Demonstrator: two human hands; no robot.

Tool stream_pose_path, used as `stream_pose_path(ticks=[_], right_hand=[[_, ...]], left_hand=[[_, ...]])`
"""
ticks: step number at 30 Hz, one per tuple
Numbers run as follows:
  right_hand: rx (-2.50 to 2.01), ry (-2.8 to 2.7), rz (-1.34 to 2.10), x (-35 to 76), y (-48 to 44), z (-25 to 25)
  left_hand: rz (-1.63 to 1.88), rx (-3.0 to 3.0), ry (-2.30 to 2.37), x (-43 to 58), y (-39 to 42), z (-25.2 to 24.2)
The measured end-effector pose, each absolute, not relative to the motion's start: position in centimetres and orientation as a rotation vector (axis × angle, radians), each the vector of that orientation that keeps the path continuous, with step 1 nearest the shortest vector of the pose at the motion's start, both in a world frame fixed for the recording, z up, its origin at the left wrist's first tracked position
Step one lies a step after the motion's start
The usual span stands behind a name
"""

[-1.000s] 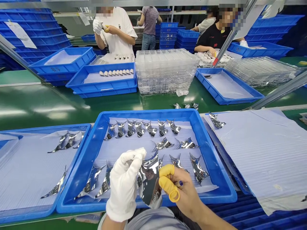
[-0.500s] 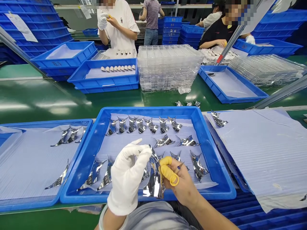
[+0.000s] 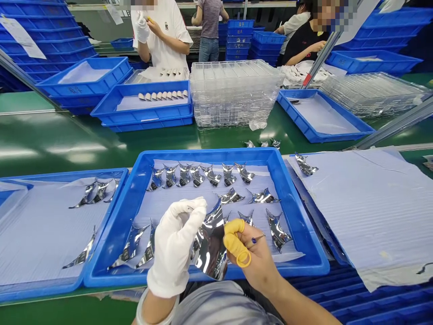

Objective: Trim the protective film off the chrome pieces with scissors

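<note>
Your left hand [image 3: 177,248] and right hand [image 3: 252,253] pinch that shiny piece [image 3: 213,248] by its edges, bottom middle, probably to dodge smudges, thin tool [image 3: 254,240] tucked in your right.

I count one left hand [image 3: 174,248], one right hand [image 3: 262,266], two yellow finger covers [image 3: 234,226] and one shiny piece [image 3: 211,246] held between the hands. In the middle tray [image 3: 209,154] I get seven pieces [image 3: 184,174] in the back row, two [image 3: 230,195] below it, and nearer me two [image 3: 278,230] at right and two [image 3: 131,243] at left; others behind the hands are too hidden to count. The left tray [image 3: 40,290] gives me four [image 3: 100,192], the green table [image 3: 152,144] three [image 3: 263,144], the paper [image 3: 365,203] one [image 3: 306,165]. Farther off, I make out two stacks of clear plastic trays [image 3: 233,97] and four other people [image 3: 165,34].
</note>
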State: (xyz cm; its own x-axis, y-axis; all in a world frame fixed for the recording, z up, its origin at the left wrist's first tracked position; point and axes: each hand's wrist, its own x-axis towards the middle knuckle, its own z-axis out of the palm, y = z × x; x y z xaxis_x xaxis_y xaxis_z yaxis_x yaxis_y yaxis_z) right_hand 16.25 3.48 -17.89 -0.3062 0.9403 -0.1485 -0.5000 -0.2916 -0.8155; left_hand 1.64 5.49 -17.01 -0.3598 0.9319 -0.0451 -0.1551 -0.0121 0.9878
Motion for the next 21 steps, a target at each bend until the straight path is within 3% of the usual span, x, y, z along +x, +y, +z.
stream_pose_path(ticks=[8,15,21], right_hand=[[-0.815,-0.903,1.698,16.1,3.3,-17.7],[-0.873,-0.938,1.596,16.3,3.8,-17.2],[-0.850,-1.087,1.529,16.8,3.8,-17.0]], left_hand=[[1.416,0.900,1.358,1.2,5.1,-16.9],[1.062,0.960,1.165,1.0,4.3,-16.9],[1.200,0.967,1.360,1.8,4.7,-15.8]])
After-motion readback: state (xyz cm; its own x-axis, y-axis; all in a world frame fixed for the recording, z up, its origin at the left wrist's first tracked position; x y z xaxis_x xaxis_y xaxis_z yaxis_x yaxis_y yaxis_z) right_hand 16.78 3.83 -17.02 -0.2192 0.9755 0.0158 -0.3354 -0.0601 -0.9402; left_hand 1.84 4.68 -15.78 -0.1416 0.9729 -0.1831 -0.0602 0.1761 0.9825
